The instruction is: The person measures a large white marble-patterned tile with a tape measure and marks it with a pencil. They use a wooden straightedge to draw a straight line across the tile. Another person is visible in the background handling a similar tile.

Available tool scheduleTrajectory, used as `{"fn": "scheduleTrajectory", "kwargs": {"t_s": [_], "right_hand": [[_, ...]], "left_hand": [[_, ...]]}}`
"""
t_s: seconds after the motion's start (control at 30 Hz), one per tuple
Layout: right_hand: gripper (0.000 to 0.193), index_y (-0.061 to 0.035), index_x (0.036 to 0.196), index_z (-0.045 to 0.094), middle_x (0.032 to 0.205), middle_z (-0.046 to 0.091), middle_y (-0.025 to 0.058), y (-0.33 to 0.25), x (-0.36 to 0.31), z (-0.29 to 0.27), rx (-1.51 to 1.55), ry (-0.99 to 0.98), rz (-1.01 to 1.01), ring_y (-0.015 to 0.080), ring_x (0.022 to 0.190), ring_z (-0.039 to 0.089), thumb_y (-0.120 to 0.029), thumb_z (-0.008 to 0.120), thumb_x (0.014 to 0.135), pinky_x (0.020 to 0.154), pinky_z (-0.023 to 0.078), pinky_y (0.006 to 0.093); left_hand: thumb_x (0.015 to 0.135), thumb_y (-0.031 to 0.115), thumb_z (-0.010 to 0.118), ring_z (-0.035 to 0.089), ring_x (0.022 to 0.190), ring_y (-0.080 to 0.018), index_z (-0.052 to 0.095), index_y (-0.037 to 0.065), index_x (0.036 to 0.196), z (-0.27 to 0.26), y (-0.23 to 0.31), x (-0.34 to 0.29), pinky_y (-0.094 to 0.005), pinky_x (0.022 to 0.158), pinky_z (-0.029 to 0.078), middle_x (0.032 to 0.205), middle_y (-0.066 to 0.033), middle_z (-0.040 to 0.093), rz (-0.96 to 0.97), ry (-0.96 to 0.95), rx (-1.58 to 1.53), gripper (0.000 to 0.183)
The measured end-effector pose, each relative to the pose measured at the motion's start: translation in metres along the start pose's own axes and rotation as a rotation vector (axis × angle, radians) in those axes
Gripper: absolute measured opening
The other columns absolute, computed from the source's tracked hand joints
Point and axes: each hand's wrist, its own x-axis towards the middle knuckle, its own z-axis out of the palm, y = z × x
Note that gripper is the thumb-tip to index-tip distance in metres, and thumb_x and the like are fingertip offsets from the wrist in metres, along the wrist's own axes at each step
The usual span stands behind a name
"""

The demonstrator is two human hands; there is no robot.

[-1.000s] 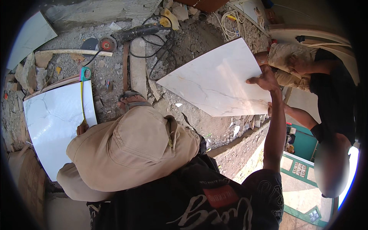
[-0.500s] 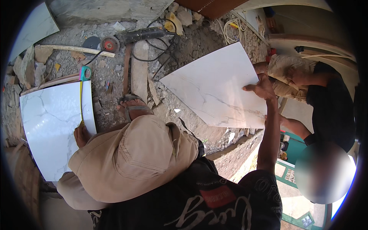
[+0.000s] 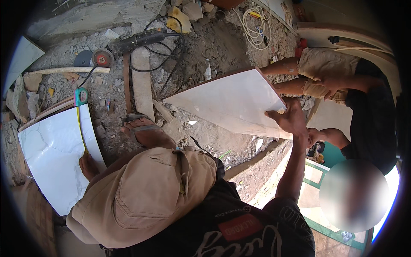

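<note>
Tipped over more than half a second ago, the marbled tile [image 3: 231, 103] shows less of its pale face, its top corner has dropped in the frame, and a brown edge now shows along its upper side. It hangs right of centre, gripped at its right edge by my right hand [image 3: 290, 118], thumb across the face.

Below it spreads rough ground [image 3: 222, 47], grey grit and broken stone, with a concrete wall [image 3: 90, 19] along the upper left and a pale, flat plank [image 3: 142, 81] beside my sandalled foot [image 3: 143, 127]. At the left, a second tile [image 3: 47, 147], glossy white with grey veins, lies crossed by the yellow blade [image 3: 80, 128] of a teal tape measure [image 3: 80, 97]. My left hand [image 3: 87, 167] rests at the blade's lower end; whether it pinches or only presses, I can't tell. Upper left, a black angle grinder [image 3: 139, 40] with a round reddish disc trails dark cable.

Behind the tile my right fingers are hidden. A co-worker's hand [image 3: 316, 137] shows just beside my wrist; I can't make out whether they touch. Another tile [image 3: 23, 60] is cut off by the dark rim, upper left.
</note>
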Motion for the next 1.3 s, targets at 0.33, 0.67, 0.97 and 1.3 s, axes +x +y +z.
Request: {"fn": "scheduleTrajectory", "kwargs": {"t_s": [0.33,0.67,0.97,1.3], "right_hand": [[0.054,0.0011,0.111,0.074,0.098,0.075,0.0137,0.051,0.105,-0.016,0.073,-0.167,0.148,0.0222,0.089,0.07,-0.02,0.086,0.063,0.082,0.053,0.0329],[0.086,-0.0013,0.132,0.064,0.13,0.064,0.0233,0.113,0.243,0.006,-0.18,-0.317,0.176,0.0345,0.122,0.062,-0.029,0.089,0.054,0.104,0.047,0.0395],[0.08,-0.0012,0.126,0.066,0.118,0.072,0.0185,0.142,0.292,0.045,-0.15,-0.176,0.052,0.0319,0.112,0.068,-0.023,0.092,0.054,0.101,0.049,0.0377],[0.095,-0.0012,0.142,0.053,0.129,0.067,0.0192,0.131,0.316,0.063,-0.044,-0.21,0.031,0.0318,0.121,0.063,-0.027,0.093,0.059,0.105,0.047,0.0374]], "left_hand": [[0.098,0.009,0.061,0.058,0.09,-0.0312,0.065,0.005,0.119,0.001,0.011,0.004,-0.04,0.08,0.048,0.096,-0.0131,0.06,0.0,-0.043,-0.013,0.021],[0.099,0.008,0.063,0.057,0.087,-0.0286,0.066,0.004,0.119,-0.015,0.043,0.012,-0.0376,0.079,0.048,0.094,-0.0123,0.059,0.011,-0.04,-0.073,0.021],[0.1,0.01,0.062,0.057,0.086,-0.0263,0.065,0.004,0.121,0.003,0.004,0.005,-0.0369,0.078,0.048,0.093,-0.011,0.059,-0.037,0.004,0.047,0.022],[0.101,0.01,0.061,0.056,0.084,-0.0252,0.066,0.003,0.121,0.0,0.0,0.001,-0.0368,0.077,0.047,0.093,-0.0105,0.06,-0.089,-0.012,0.042,0.022]]}}
